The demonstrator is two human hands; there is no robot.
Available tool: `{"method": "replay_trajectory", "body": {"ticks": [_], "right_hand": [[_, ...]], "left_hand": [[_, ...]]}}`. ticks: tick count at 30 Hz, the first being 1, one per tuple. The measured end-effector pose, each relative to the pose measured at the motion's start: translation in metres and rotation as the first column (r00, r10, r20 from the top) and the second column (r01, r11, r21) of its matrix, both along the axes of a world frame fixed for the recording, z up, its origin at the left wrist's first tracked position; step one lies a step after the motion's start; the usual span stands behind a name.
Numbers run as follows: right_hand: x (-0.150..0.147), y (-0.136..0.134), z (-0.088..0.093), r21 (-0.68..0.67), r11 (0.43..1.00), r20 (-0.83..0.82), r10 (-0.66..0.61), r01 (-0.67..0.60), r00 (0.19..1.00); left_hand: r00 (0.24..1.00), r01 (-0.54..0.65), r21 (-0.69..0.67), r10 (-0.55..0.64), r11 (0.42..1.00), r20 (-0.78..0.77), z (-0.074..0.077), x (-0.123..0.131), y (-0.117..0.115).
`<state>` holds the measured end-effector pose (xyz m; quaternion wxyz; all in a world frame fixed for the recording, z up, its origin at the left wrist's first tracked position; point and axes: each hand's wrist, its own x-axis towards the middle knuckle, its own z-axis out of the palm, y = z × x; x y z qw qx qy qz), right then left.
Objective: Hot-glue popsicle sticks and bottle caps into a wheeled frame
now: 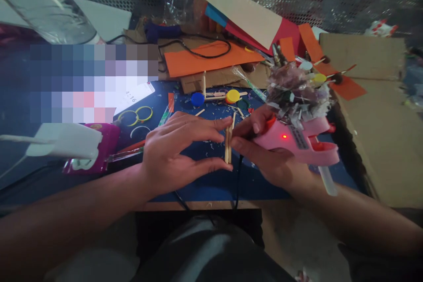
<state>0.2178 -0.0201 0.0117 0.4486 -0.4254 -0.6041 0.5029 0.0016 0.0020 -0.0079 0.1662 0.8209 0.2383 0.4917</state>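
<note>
My left hand (178, 150) pinches a pair of thin wooden sticks (228, 143) upright between thumb and fingertips, above the blue work mat (211, 185). My right hand (264, 150) grips a pink hot glue gun (294, 141) whose red light is on. Its nozzle end points left, right at the sticks, and my right fingertips touch them too. A clear glue rod sticks out of the gun's back.
Orange paper (198, 59), cardboard (373, 110), blue (197, 99) and yellow (233, 95) bottle caps, loose sticks and a black cable lie behind the hands. A purple packet (105, 141) and a white adapter (66, 141) sit at left. A bundle of scraps (294, 92) rests by the gun.
</note>
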Motion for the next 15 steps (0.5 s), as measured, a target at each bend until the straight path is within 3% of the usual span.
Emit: {"method": "replay_trajectory", "body": {"ticks": [5,15], "right_hand": [[-0.0001,0.0008,-0.0017,0.085,0.996,-0.024,-0.035,0.036,0.999],[0.0001,0.0009,-0.0021,0.049,0.998,-0.046,-0.031,0.033,0.998]], "left_hand": [[1.0,-0.007,0.04,0.007,0.999,0.007,-0.0005,0.0001,0.001],[1.0,0.006,0.057,-0.005,0.998,-0.019,0.0005,-0.0009,0.0009]]}}
